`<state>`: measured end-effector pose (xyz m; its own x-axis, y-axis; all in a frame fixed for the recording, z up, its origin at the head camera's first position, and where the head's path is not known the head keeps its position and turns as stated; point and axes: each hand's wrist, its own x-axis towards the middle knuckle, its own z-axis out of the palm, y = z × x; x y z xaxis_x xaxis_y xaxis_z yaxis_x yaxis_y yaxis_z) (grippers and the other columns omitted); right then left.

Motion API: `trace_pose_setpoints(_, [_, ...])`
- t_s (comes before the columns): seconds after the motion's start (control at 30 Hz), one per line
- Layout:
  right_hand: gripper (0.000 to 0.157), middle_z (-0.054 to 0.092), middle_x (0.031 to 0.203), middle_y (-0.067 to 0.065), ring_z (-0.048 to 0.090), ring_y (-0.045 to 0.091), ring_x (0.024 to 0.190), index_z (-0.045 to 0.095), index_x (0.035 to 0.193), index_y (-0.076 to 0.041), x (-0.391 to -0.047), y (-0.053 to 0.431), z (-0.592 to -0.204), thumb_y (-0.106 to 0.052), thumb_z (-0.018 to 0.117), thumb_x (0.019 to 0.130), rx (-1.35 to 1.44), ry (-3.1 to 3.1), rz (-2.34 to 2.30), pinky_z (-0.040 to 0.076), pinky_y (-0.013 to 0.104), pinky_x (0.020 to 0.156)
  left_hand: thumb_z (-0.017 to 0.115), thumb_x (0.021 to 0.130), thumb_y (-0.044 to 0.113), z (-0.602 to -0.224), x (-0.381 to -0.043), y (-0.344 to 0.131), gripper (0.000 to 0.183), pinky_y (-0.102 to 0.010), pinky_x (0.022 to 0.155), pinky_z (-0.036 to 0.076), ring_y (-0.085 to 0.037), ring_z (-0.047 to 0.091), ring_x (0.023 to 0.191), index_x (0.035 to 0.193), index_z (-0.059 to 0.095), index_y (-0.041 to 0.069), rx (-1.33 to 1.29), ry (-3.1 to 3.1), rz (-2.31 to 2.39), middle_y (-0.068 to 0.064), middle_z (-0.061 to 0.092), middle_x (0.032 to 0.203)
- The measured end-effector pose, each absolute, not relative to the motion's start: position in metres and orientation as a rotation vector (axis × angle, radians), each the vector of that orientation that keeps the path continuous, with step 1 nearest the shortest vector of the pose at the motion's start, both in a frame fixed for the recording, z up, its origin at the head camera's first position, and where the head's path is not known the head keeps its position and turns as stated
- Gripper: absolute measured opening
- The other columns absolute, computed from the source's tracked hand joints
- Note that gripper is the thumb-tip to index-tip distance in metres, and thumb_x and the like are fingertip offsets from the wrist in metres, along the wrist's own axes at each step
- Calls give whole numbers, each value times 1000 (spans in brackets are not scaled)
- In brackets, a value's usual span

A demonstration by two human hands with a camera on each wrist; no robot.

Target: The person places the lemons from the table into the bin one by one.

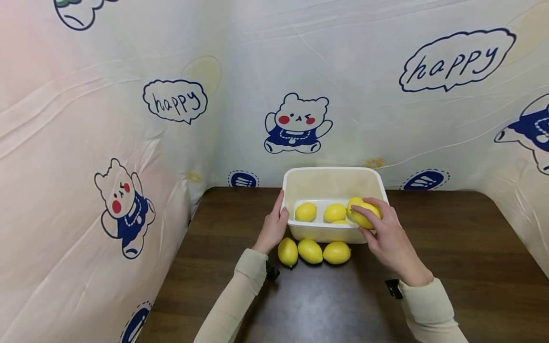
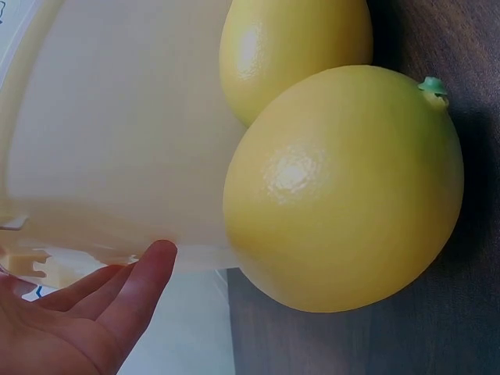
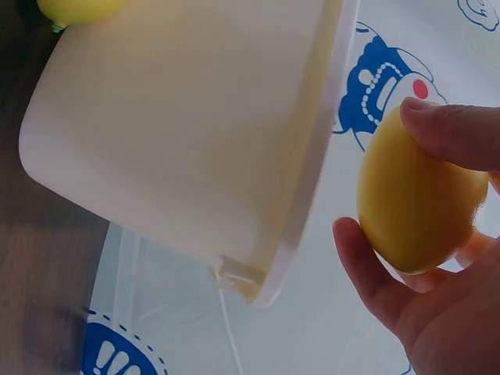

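Note:
A white plastic bin (image 1: 334, 174) holds several yellow lemons, one of them a lemon (image 1: 306, 212) at its left. My left hand (image 1: 273, 226) rests against the bin's left side, its fingers fairly straight along the outer wall near the front corner. Between the thumb and fingers of my right hand (image 1: 392, 243) is a lemon (image 3: 418, 195), held over the bin's front right rim and partly covering another lemon inside. Three lemons stand in a row before the bin: a left lemon (image 1: 288, 252), a middle lemon (image 1: 310, 251) and a right lemon (image 1: 336, 253).
Everything stands on a dark brown wooden table (image 1: 326, 305). Close behind the bin hangs a pale cloth (image 1: 364, 119) with printed bears and lettering, which also runs down both sides of the table.

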<state>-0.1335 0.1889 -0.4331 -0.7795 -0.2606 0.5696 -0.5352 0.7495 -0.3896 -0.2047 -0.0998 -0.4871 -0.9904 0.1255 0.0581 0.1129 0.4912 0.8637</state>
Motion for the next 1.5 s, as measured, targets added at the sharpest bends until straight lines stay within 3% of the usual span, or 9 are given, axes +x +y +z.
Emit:
trace_pose_setpoints(0.37, [50, 47, 136, 18, 42, 40, 118, 61, 125, -14, -140, 192, -441, 1, 73, 78, 541, -2465, 745, 45, 58, 90, 31, 104, 27, -487, -204, -100, 56, -47, 108, 40, -24, 52, 127, 155, 10, 37, 213, 2701, 1567, 4, 29, 158])
trace_pose_setpoints(0.7, [50, 44, 139, 22, 39, 44, 121, 60, 126, -13, -144, 192, -446, 4, 69, 80, 533, -2470, 780, 42, 61, 92, 31, 103, 29, -488, -205, -100, 56, -47, 105, 43, -24, 56, 115, 155, 11, 36, 215, 2703, 1565, 3, 30, 158])
trace_pose_setpoints(0.93, [52, 42, 141, 24, 38, 46, 120, 59, 127, -14, -146, 192, -449, 7, 68, 80, 535, -2463, 797, 40, 62, 93, 29, 103, 32, -487, -204, -100, 56, -43, 96, 48, -24, 57, 100, 155, 10, 36, 213, 2713, 1553, 3, 33, 156])
trace_pose_setpoints(1.3, [51, 42, 142, 22, 38, 44, 122, 57, 129, -10, -148, 192, -448, 5, 69, 81, 510, -2505, 806, 40, 62, 95, 30, 103, 30, -488, -205, -100, 56, -46, 105, 43, -22, 56, 113, 155, 10, 37, 220, 2703, 1561, 5, 29, 158])
trace_pose_setpoints(1.5, [51, 40, 144, 21, 36, 44, 125, 56, 131, -9, -148, 192, -447, 1, 69, 82, 461, -2549, 820, 40, 64, 96, 30, 103, 30, -488, -205, -100, 56, -46, 104, 44, -24, 56, 111, 155, 10, 37, 216, 2703, 1559, 4, 30, 158])
